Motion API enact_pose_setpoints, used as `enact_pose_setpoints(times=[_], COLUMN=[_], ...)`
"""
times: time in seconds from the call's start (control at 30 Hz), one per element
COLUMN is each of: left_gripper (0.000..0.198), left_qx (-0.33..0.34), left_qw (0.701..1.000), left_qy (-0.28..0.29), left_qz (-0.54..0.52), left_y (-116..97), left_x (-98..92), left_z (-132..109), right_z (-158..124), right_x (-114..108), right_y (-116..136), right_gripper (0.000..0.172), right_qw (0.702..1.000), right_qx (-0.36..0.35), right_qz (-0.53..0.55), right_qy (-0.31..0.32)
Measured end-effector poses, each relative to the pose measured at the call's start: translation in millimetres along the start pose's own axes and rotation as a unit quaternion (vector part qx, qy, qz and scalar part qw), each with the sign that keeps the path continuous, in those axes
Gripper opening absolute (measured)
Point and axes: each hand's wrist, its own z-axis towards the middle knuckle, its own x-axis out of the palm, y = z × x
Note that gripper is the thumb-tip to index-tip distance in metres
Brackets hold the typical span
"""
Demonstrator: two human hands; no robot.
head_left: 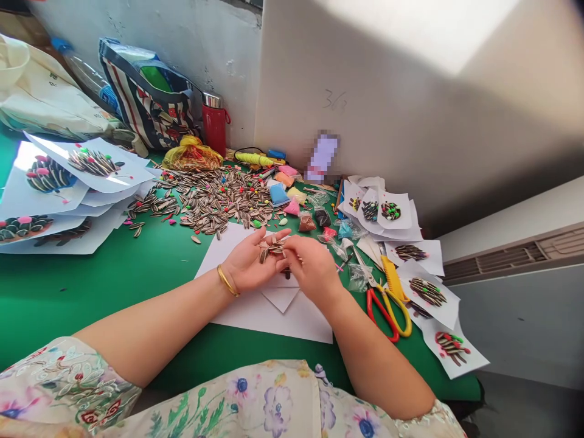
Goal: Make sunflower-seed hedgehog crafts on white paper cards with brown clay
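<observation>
Left hand [250, 263]: palm up, fingers loosely extended, sunflower seeds [271, 250] resting on it;
Right hand [314, 264]: fingertips pinched over them; cannot tell whether grasping one;
White paper [303, 321]: beneath, near the front edge of the desk [132, 274];
Seed pile [223, 204]: toward its back edge

Handwritten number [335, 100] on the pale wall [387, 140].
Reads 36, last digit unclear; lettering [52, 83] on white bag [41, 103] illegible.

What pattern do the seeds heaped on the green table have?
Dark and pale stripes on the seeds, seen in the head view.
</observation>
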Motion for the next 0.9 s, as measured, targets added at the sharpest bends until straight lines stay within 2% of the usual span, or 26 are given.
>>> enact_pose_setpoints(times=[0.07, 0.13, 0.23, 0.33, 0.47, 0.67, 0.9], left_gripper=[0.05, 0.048, 0.047, 0.045, 0.047, 0.041, 0.042], left_qx=[0.011, 0.013, 0.009, 0.014, 0.038, 0.059, 0.056], left_qw=[1.0, 1.0, 0.999, 0.999, 0.998, 0.997, 0.997], left_qy=[-0.009, -0.018, -0.028, -0.025, -0.032, -0.049, -0.044], left_qz=[-0.01, -0.017, -0.018, -0.022, -0.029, -0.02, -0.015], left_y=[-1, -2, -4, -6, -10, -12, -12], left_x=[2.6, 4.2, 3.8, 1.7, 1.2, 1.9, 1.0], left_z=[-1, -2, -2, 0, 2, 3, 3], right_z=[-4, -7, -8, -7, -8, -9, -7], right_x=[-14, -26, -35, -39, -46, -46, -41], right_y=[-13, -27, -42, -47, -50, -51, -49], right_gripper=[0.017, 0.012, 0.014, 0.021, 0.015, 0.007, 0.009], right_qw=[0.995, 0.984, 0.972, 0.971, 0.954, 0.938, 0.937], right_qx=[0.083, 0.154, 0.199, 0.219, 0.275, 0.266, 0.245], right_qz=[0.043, 0.08, 0.126, 0.088, 0.006, -0.049, -0.063], right_qy=[-0.032, -0.028, -0.002, 0.045, 0.121, 0.218, 0.24])
